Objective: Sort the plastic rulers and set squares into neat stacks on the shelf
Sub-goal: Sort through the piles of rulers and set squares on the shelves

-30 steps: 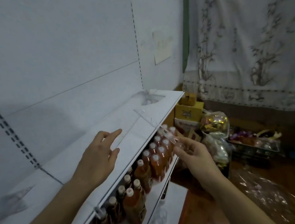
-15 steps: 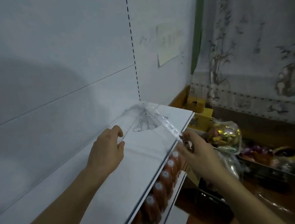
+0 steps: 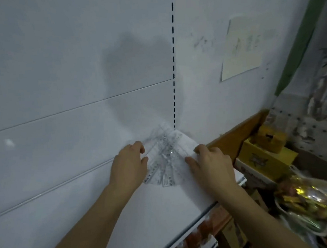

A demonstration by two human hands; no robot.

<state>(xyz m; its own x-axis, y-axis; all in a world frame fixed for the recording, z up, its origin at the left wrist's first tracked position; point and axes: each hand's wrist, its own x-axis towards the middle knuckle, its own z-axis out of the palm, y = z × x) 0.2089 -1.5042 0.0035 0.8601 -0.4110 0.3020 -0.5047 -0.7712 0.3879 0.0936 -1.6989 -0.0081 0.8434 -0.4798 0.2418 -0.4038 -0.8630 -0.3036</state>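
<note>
The clear plastic rulers and set squares (image 3: 164, 159) lie fanned out on the white shelf (image 3: 156, 213), between the two hands and reaching away from the fingertips toward the back corner. The left hand (image 3: 128, 166) sits against the left edge of the fan with its fingers curled at the far end; whether they pinch a piece or only press it cannot be told. The right hand (image 3: 209, 163) rests at the fan's right edge, fingers bent and touching the outermost piece, thumb lying toward the pile. Flanking the pile like this probably lets the person squeeze the splayed pieces together. The pieces overlap at different angles, so the stack is not yet neat.
</note>
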